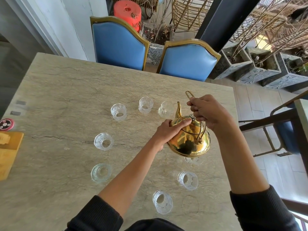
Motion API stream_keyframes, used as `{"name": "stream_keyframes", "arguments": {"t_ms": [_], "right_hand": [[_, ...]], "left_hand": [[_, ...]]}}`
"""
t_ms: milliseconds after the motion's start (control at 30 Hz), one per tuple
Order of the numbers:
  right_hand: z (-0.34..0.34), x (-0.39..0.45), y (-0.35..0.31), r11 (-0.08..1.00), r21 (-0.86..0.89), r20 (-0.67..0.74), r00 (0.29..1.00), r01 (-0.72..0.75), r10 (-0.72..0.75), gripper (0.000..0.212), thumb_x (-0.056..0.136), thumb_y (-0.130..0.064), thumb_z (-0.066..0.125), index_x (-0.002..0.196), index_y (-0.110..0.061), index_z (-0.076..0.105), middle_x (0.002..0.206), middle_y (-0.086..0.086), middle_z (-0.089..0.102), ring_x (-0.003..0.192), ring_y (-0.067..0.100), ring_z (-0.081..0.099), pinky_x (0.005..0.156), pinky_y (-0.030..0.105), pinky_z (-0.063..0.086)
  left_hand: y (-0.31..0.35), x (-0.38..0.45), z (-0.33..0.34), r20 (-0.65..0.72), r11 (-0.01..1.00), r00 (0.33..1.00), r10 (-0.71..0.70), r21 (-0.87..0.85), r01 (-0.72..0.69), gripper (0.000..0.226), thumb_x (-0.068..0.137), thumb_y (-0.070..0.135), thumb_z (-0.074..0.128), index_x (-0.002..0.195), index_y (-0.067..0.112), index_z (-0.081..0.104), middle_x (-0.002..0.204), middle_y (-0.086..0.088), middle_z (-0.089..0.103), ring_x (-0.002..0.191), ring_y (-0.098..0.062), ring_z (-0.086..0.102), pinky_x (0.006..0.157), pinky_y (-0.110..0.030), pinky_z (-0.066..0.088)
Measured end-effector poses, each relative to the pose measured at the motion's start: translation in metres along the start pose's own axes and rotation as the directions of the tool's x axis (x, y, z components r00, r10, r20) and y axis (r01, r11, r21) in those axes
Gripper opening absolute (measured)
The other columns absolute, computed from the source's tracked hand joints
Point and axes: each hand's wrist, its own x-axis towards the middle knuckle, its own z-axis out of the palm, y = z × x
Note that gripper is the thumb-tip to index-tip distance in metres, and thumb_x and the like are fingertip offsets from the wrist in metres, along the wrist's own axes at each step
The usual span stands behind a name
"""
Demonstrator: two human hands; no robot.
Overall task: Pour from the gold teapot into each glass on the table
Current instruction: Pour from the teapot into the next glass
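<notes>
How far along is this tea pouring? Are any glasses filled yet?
I cannot tell whether any of the clear glasses holds liquid. In hand: the right hand grips the handle of the gold teapot, lifted off the table, while the left hand presses on its lid. The spout points toward the far right glass. No stream is visible, so most pouring looks left.

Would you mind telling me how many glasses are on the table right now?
8: three in the far row, two on the left, two near right, one mostly hidden under the gold teapot.
</notes>
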Motion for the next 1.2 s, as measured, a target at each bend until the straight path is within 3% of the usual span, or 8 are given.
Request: {"name": "stream_keyframes", "arguments": {"t_ms": [133, 300, 400, 667, 867, 1000, 1200], "right_hand": [[-0.0013, 0.0009, 0.0006, 1.000, -0.004, 0.000, 1.000, 0.001, -0.001, 0.025, 0.104, -0.017, 0.048, 0.090, -0.002, 0.062, 0.060, 0.000, 0.045, 0.037, 0.003, 0.036, 0.033, 0.016, 0.028], [-0.0026, 0.0018, 0.0009, 1.000, -0.010, -0.002, 1.000, 0.000, 0.000, 0.025, 0.104, -0.017, 0.048, 0.090, -0.001, 0.062, 0.059, 0.000, 0.045, 0.038, 0.004, 0.036, 0.034, 0.016, 0.028], [-0.0032, 0.0023, 0.0004, 1.000, 0.003, -0.001, 1.000, -0.004, 0.004, 0.025, 0.104, -0.017, 0.048, 0.091, -0.001, 0.061, 0.059, 0.000, 0.045, 0.037, 0.004, 0.034, 0.033, 0.016, 0.027], [-0.0042, 0.0015, -0.0016, 1.000, -0.005, 0.000, 1.000, -0.004, 0.004, 0.023, 0.104, -0.016, 0.048, 0.096, 0.001, 0.061, 0.060, 0.001, 0.044, 0.037, 0.004, 0.035, 0.033, 0.016, 0.027], [-0.0037, 0.0023, -0.0019, 1.000, -0.015, 0.001, 1.000, -0.007, 0.007, 0.023, 0.104, -0.016, 0.048, 0.096, 0.001, 0.061, 0.059, 0.000, 0.044, 0.038, 0.004, 0.035, 0.034, 0.016, 0.027], [-0.0029, 0.0029, -0.0008, 1.000, -0.001, -0.002, 1.000, -0.005, 0.005, 0.024, 0.104, -0.017, 0.048, 0.094, 0.001, 0.061, 0.057, -0.001, 0.044, 0.038, 0.004, 0.034, 0.033, 0.016, 0.026], [-0.0021, 0.0039, 0.0011, 1.000, -0.010, 0.008, 1.000, -0.002, 0.002, 0.024, 0.104, -0.018, 0.049, 0.094, 0.001, 0.062, 0.051, -0.005, 0.046, 0.038, 0.004, 0.035, 0.034, 0.017, 0.027]], "left_hand": [[-0.0009, 0.0004, 0.0007, 0.000, 1.000, 1.000, -0.003, 0.003, 0.003, 0.093, 0.067, 0.087, 0.084, 0.128, 0.019, 0.069, 0.118, -0.005, 0.080, 0.105, -0.020, 0.080, 0.086, -0.034, 0.068], [0.0000, -0.0002, 0.0020, -0.009, 1.000, 1.000, -0.007, 0.019, 0.008, 0.103, 0.057, 0.094, 0.080, 0.127, 0.019, 0.069, 0.119, -0.005, 0.079, 0.106, -0.020, 0.079, 0.087, -0.035, 0.067], [0.0010, -0.0009, 0.0010, -0.015, 1.000, 1.000, 0.001, 0.025, 0.000, 0.087, 0.075, 0.086, 0.082, 0.127, 0.018, 0.069, 0.117, -0.004, 0.079, 0.101, -0.017, 0.078, 0.077, -0.028, 0.063], [0.0036, -0.0025, 0.0022, -0.025, 1.000, 1.000, 0.008, 0.030, -0.008, 0.074, 0.084, 0.078, 0.081, 0.124, 0.017, 0.068, 0.116, -0.004, 0.077, 0.099, -0.015, 0.075, 0.073, -0.025, 0.057], [0.0042, -0.0031, 0.0024, -0.031, 0.999, 0.999, 0.016, 0.031, -0.016, 0.075, 0.085, 0.078, 0.080, 0.126, 0.016, 0.068, 0.115, -0.003, 0.076, 0.098, -0.013, 0.075, 0.070, -0.023, 0.057], [0.0012, -0.0015, 0.0019, -0.022, 1.000, 1.000, 0.012, 0.024, -0.012, 0.079, 0.080, 0.083, 0.081, 0.123, 0.018, 0.069, 0.115, -0.004, 0.078, 0.102, -0.017, 0.077, 0.077, -0.029, 0.062], [-0.0008, -0.0005, 0.0022, -0.030, 1.000, 1.000, 0.007, 0.023, -0.006, 0.071, 0.083, 0.080, 0.081, 0.117, 0.019, 0.065, 0.106, 0.000, 0.074, 0.092, -0.013, 0.072, 0.068, -0.023, 0.052]]}}
